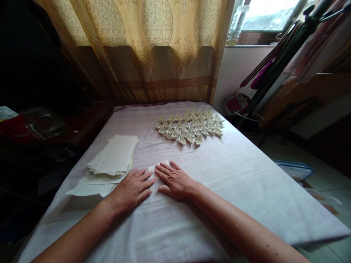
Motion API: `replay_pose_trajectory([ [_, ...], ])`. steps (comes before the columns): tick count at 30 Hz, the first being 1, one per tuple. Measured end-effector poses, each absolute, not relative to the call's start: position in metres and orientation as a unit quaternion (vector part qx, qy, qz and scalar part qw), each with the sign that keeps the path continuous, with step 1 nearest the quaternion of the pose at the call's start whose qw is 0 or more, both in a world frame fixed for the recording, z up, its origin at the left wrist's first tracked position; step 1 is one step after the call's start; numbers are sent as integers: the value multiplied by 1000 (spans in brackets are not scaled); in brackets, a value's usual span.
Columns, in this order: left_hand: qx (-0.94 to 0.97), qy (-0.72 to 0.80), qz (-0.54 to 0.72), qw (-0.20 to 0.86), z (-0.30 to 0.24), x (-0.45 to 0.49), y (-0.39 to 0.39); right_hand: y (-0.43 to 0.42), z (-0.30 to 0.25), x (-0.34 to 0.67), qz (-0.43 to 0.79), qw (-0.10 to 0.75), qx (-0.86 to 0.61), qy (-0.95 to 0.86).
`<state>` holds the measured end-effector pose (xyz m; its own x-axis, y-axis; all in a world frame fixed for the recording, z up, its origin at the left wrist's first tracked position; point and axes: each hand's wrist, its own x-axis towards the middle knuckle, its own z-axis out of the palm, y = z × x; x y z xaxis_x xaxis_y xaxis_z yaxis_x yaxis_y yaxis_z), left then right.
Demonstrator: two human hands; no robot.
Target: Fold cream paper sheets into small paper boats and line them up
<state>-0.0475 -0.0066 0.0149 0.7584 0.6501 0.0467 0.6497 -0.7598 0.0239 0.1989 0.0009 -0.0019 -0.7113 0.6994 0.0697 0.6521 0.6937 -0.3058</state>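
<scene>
A small piece of white paper (151,168) lies flat on the cloth-covered table (241,175), partly hidden under my hands. My left hand (133,188) rests palm down with its fingers stretched out, the tips at the paper's left side. From the right, my right hand (174,179) lies flat over the paper, fingers spread. Beyond my left hand sits a stack of paper sheets (116,155), with looser sheets sticking out beneath it. Farther back, several folded paper boats (192,126) stand close together in rows.
A patterned curtain (164,54) hangs behind the table. To the right are a dark coat stand (276,62) and, on the floor, a blue-rimmed container (294,170). A dark side surface at left holds a clear plastic bag (45,124) beside a red item (15,128).
</scene>
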Motion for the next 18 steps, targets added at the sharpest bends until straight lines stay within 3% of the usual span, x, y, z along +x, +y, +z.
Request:
replay_pose_trajectory([
  [9,936,348,44,-10,9,-51,-8,15,-3,214,124,49,-463,-876],
  [18,931,360,54,-18,18,-40,4,-6,-6,211,107,78,-530,-837],
])
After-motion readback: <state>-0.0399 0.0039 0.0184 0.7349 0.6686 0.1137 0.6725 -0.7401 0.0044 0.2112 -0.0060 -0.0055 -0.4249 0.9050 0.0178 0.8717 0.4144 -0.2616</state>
